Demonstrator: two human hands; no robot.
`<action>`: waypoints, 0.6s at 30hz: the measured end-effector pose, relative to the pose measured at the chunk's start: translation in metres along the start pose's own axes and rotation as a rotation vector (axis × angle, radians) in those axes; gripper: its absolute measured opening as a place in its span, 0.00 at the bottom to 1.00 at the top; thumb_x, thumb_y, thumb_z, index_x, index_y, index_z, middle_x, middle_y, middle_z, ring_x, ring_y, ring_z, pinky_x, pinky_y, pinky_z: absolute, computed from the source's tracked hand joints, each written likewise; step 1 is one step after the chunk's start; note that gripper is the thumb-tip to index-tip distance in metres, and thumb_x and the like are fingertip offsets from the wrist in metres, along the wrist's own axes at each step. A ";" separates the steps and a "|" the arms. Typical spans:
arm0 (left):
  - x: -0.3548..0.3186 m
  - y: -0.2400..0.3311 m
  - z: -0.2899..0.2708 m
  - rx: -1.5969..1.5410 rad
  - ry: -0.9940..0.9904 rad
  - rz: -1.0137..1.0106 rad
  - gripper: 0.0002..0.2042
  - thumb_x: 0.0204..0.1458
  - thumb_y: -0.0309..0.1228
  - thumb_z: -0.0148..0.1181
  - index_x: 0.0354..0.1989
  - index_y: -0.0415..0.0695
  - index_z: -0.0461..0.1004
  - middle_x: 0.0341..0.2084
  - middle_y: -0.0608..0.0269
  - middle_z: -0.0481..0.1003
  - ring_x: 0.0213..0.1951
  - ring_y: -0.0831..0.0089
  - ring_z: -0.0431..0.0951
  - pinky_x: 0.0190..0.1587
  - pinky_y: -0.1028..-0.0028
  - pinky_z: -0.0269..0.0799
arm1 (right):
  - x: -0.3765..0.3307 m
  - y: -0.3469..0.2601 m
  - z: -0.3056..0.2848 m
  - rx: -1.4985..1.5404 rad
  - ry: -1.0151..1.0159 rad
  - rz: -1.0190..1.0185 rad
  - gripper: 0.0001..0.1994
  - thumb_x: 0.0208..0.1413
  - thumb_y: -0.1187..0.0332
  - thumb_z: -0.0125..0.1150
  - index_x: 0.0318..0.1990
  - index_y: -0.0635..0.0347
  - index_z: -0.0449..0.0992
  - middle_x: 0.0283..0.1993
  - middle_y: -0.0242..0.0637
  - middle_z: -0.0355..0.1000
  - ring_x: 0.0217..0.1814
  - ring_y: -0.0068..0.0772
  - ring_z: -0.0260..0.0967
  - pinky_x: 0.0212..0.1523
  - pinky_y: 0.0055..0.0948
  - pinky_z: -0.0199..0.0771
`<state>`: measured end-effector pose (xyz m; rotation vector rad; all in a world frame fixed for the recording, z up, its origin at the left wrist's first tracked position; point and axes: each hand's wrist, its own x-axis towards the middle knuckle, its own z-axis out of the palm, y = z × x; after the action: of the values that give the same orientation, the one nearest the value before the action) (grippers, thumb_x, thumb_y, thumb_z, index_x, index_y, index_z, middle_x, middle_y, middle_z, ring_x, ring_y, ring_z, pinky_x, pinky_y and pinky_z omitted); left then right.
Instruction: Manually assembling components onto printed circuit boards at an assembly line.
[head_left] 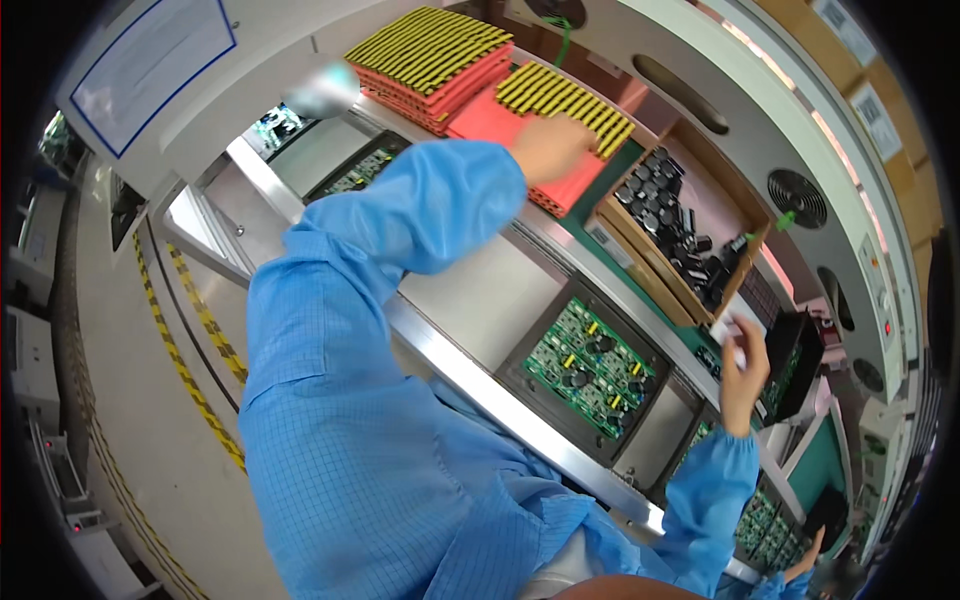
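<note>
My left hand (550,145) reaches far out in a blue sleeve and lies on a row of yellow-and-black striped parts (570,100) on a red tray (490,120). It is blurred, so its grip cannot be made out. My right hand (745,375) is raised beside a wooden box of black cylindrical capacitors (680,235), fingers pinched on a small white piece (733,335). Between my arms a green circuit board (590,365) sits in a dark carrier on the conveyor line.
A second stack of red trays with striped parts (430,55) stands further left. More green boards (770,525) follow on the line, where another person's hand (808,555) works. Yellow-and-black floor tape (185,360) runs along the left.
</note>
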<state>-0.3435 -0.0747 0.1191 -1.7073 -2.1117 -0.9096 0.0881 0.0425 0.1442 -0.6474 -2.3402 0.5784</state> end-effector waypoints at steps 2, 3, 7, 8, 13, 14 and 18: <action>-0.003 -0.088 -0.014 0.088 -0.003 -0.142 0.12 0.54 0.29 0.56 0.44 0.48 0.82 0.41 0.51 0.80 0.48 0.51 0.79 0.50 0.54 0.75 | 0.062 -0.071 0.062 0.258 -0.207 -0.134 0.14 0.61 0.79 0.60 0.54 0.64 0.76 0.46 0.36 0.76 0.45 0.24 0.71 0.48 0.24 0.72; 0.007 -0.101 0.004 0.069 -0.001 -0.124 0.12 0.54 0.29 0.56 0.44 0.48 0.82 0.41 0.51 0.80 0.48 0.51 0.79 0.50 0.54 0.75 | 0.084 -0.087 0.084 0.212 -0.236 -0.216 0.15 0.60 0.79 0.61 0.54 0.64 0.77 0.46 0.37 0.76 0.44 0.26 0.72 0.47 0.24 0.72; -0.014 -0.163 0.000 0.062 0.109 -0.028 0.16 0.50 0.26 0.58 0.50 0.42 0.76 0.46 0.48 0.73 0.54 0.51 0.72 0.56 0.56 0.71 | 0.187 -0.126 0.222 0.122 -0.276 -0.544 0.16 0.57 0.76 0.63 0.54 0.61 0.77 0.47 0.43 0.76 0.44 0.39 0.76 0.47 0.31 0.75; -0.020 -0.172 0.003 0.041 0.198 0.039 0.14 0.47 0.25 0.57 0.44 0.39 0.77 0.43 0.47 0.75 0.51 0.50 0.74 0.55 0.55 0.72 | 0.211 -0.127 0.262 0.052 -0.185 -0.593 0.16 0.56 0.74 0.64 0.53 0.60 0.77 0.48 0.45 0.76 0.46 0.44 0.76 0.48 0.35 0.75; 0.004 -0.180 0.031 0.177 0.291 0.210 0.07 0.52 0.29 0.55 0.35 0.48 0.80 0.37 0.57 0.78 0.44 0.58 0.78 0.49 0.60 0.75 | 0.277 -0.128 0.352 -0.238 -0.136 -0.375 0.11 0.58 0.70 0.60 0.48 0.58 0.78 0.49 0.48 0.71 0.51 0.58 0.73 0.49 0.50 0.74; 0.008 -0.174 0.041 0.136 0.267 0.176 0.08 0.53 0.30 0.54 0.37 0.49 0.79 0.37 0.61 0.77 0.45 0.61 0.77 0.49 0.62 0.75 | 0.281 -0.113 0.360 -0.281 -0.089 -0.346 0.10 0.58 0.71 0.60 0.47 0.60 0.78 0.49 0.48 0.71 0.50 0.58 0.73 0.49 0.51 0.74; 0.012 -0.184 0.038 0.100 0.243 0.224 0.05 0.51 0.30 0.59 0.34 0.49 0.80 0.35 0.62 0.77 0.43 0.62 0.77 0.46 0.65 0.76 | 0.279 -0.103 0.376 -0.278 -0.018 -0.425 0.09 0.58 0.74 0.59 0.45 0.64 0.78 0.48 0.49 0.70 0.46 0.58 0.74 0.46 0.51 0.75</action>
<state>-0.5145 -0.0608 0.0427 -1.6498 -1.7410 -0.8792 -0.3838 0.0347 0.0636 -0.2454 -2.4956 0.0688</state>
